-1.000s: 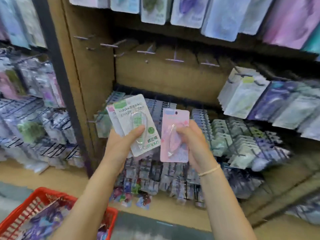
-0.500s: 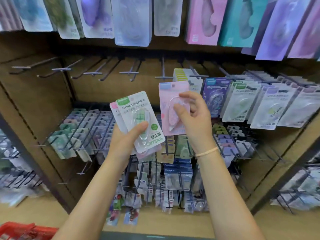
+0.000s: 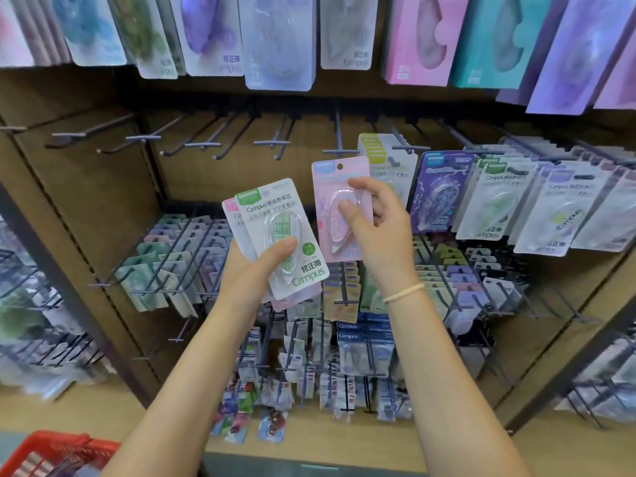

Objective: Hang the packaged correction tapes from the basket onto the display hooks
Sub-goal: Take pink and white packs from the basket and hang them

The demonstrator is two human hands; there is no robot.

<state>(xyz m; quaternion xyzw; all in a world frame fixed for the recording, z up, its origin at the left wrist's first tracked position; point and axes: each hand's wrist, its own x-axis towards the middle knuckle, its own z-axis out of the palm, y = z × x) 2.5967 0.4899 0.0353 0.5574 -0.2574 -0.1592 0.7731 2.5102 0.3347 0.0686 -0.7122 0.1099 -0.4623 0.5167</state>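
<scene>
My left hand (image 3: 256, 270) grips a small stack of packaged correction tapes (image 3: 272, 218), a white-and-green Campus card on top with pink ones behind it. My right hand (image 3: 373, 223) pinches a single pink packaged correction tape (image 3: 330, 177) upright, its hang hole at the top, just below an empty display hook (image 3: 339, 151). Several bare hooks (image 3: 203, 144) run along the brown back panel to the left. The red basket (image 3: 51, 452) shows at the bottom left corner.
Filled hooks of white, purple and green tape cards (image 3: 495, 197) hang to the right. Larger packages (image 3: 278, 43) hang in a row above. Lower racks (image 3: 179, 263) carry several small packs. A dark upright post (image 3: 69, 290) separates the left bay.
My right hand has lifted the pink package a little higher toward the empty hook. The view has tilted slightly down, bringing the red basket back into the corner.
</scene>
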